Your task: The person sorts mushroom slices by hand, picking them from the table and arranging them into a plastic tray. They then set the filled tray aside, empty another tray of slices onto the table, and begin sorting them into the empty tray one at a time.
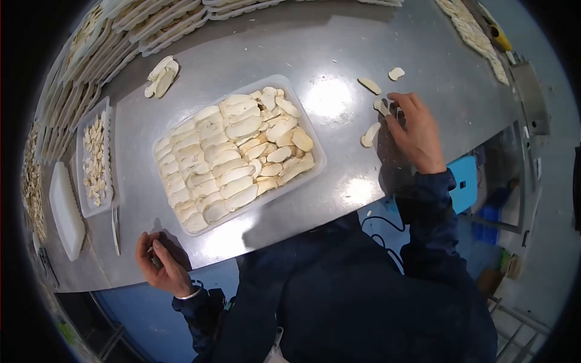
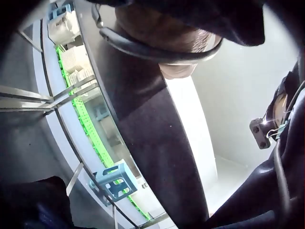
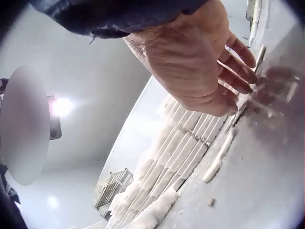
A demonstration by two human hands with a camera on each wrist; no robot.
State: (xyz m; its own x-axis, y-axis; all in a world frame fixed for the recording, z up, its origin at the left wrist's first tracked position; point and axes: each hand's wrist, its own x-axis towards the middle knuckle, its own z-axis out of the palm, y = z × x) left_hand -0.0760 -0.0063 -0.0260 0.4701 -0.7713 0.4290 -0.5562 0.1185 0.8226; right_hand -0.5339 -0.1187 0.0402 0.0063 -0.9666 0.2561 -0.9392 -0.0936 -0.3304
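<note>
- My right hand (image 1: 417, 132) hung low over a grey, smooth metal table (image 1: 272, 48), fingers partly bent, thumb and forefinger either side of a cream-coloured, flat, knob-ended slice (image 1: 380, 106). Whether they pinched it, I could not tell.
- My left hand (image 1: 161, 267) held nothing, its fingers loosely curled by the near edge.
- A translucent, rectangular plastic tray (image 1: 318, 154) bearing overlapping cream-coloured, oval slices (image 1: 236, 175) lay well left of my right fingers.
- Risk: the slice looked thin; fingertips pressing hard could have snapped it, or slid off it.
- Risk: a pale, elongated loose piece (image 1: 369, 86) lay just beyond my right fingertips, a pale, curved loose piece (image 1: 370, 135) beside the thumb; a careless sweep could have scattered both.
- Risk: a slim, silver metal tool (image 1: 116, 231) lay beyond my left fingers; a stray reach could have knocked it.
</note>
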